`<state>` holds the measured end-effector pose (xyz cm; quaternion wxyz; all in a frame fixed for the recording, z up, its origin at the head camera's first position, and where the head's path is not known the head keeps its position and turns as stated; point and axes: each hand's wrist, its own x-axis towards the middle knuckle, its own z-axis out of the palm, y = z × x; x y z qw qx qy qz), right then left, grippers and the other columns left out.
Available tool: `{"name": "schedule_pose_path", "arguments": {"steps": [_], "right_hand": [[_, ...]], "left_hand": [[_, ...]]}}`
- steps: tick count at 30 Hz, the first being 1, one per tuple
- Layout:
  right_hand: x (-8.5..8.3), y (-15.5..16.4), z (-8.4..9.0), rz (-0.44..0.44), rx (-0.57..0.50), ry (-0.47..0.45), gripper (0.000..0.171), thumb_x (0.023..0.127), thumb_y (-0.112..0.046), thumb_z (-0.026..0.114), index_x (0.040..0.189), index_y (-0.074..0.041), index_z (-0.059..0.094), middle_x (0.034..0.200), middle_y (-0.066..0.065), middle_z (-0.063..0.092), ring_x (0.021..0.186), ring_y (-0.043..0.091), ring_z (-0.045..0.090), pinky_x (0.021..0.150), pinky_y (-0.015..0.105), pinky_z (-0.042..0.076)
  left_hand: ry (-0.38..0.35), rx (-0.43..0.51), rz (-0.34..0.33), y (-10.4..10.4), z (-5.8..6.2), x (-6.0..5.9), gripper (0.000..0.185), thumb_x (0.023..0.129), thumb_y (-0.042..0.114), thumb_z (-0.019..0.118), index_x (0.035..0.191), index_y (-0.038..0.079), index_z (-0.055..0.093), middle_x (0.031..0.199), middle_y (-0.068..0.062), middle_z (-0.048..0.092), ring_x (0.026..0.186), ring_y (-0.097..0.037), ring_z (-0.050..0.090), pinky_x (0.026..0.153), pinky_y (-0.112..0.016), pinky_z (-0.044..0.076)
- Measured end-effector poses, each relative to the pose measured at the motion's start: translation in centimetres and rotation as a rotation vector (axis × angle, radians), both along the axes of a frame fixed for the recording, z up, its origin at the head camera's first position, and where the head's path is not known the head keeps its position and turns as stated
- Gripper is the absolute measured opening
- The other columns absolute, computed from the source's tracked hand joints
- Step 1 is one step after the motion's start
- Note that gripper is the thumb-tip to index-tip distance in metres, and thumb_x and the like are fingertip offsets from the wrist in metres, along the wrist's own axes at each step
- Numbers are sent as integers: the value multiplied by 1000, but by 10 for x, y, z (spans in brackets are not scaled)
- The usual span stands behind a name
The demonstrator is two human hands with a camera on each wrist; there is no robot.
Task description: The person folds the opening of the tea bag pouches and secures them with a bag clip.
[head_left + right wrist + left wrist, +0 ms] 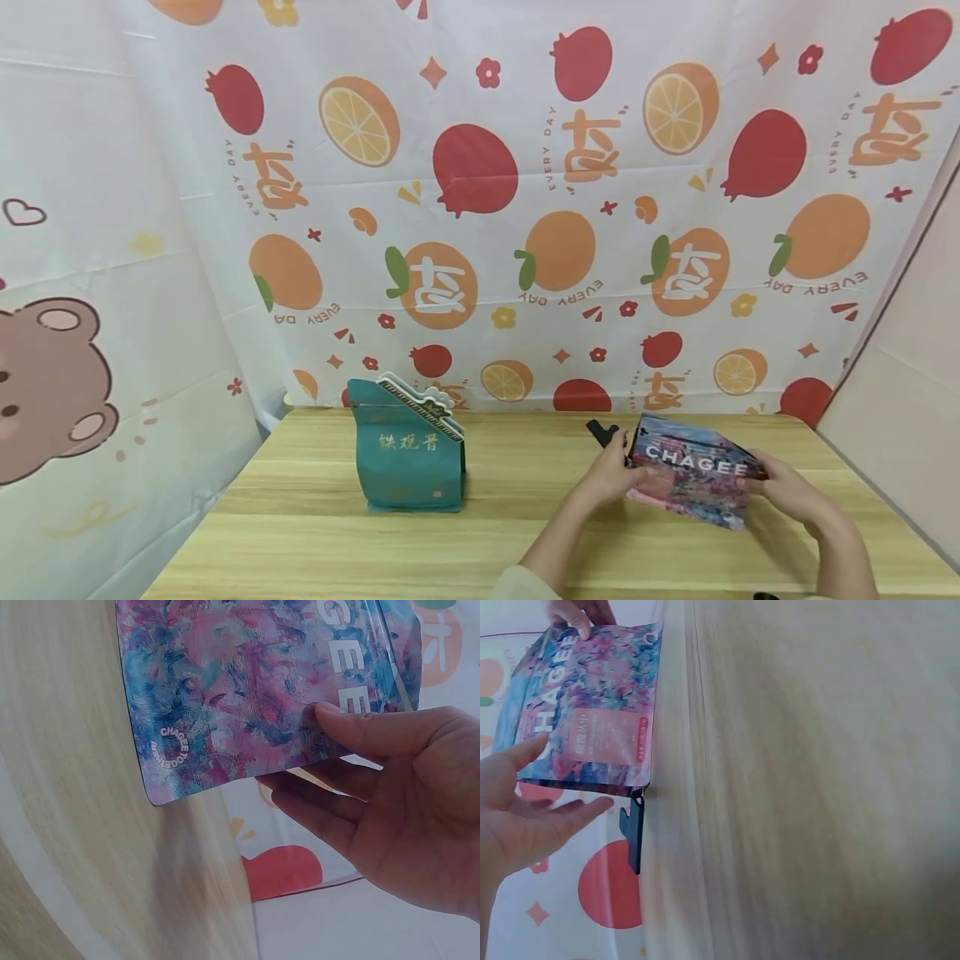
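Observation:
A blue and pink tea pouch (693, 492) printed CHAGEE is held tilted over the right part of the table, its lettering towards me. My right hand (791, 492) grips its right edge, thumb on the front and fingers behind, as the right wrist view shows. At the pouch's left edge is my left hand (525, 814), fingers extended along the side and thumb over the front; whether the thumb presses on it is hard to tell. A small black hook-shaped item (634, 836) lies on the table just past the left fingers, partly hidden in the head view.
A teal pouch (408, 462) with gold characters and a cut-out decorated top stands upright on the left of the wooden table (315, 542). A fruit-print cloth (480, 317) hangs behind the far edge. Something dark (765, 596) shows at the bottom edge.

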<state>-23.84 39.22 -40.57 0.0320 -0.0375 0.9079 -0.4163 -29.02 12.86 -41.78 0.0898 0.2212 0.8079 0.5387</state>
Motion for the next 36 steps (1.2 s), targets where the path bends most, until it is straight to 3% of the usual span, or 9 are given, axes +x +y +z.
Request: {"name": "schedule_pose_path", "arguments": {"steps": [5,8,11,18,25,31,36], "right_hand": [[0,-3,0,10,-4,12,38,87,-3,56,118,14,41,104,20,54,97,31,50,79,46,40],[1,-6,1,16,-7,15,38,88,-3,55,118,15,41,103,18,55,95,29,51,78,43,40],[1,-9,2,14,-13,18,42,87,-3,55,120,16,39,105,21,55,97,31,51,80,46,39],[-1,-14,-1,20,-28,31,46,86,-1,56,122,18,37,108,27,52,102,40,48,84,53,37],[-4,-22,-1,28,-33,20,45,86,-2,56,122,17,38,108,25,52,103,39,48,83,50,38],[-8,-30,-3,40,-16,45,42,85,-3,58,119,15,41,105,21,53,101,36,49,81,47,40],[-10,-38,-3,43,-21,63,40,85,-2,58,118,15,43,104,20,54,100,35,50,81,46,40]], "left_hand": [[5,113,-51,-2,-7,-4,63,85,12,65,140,18,34,135,-11,42,109,-23,50,82,-34,43],[-14,185,-52,-4,-9,-4,54,86,8,63,134,14,38,132,-13,42,99,-20,54,74,-30,46],[-40,222,-46,-5,-8,-2,48,88,6,61,130,11,39,128,-14,43,99,-22,55,71,-29,47],[-44,183,-7,-9,-3,1,45,90,12,59,130,7,39,127,-16,45,113,-31,49,82,-35,46],[-16,154,30,-15,-3,1,45,93,21,54,132,2,41,120,-13,50,104,-26,52,82,-37,45],[-8,159,53,-24,-2,3,43,95,27,50,131,3,43,122,-16,51,109,-31,50,89,-43,40],[-11,175,79,-31,-3,4,42,96,26,50,130,3,44,121,-16,52,107,-30,51,87,-44,41]]}}
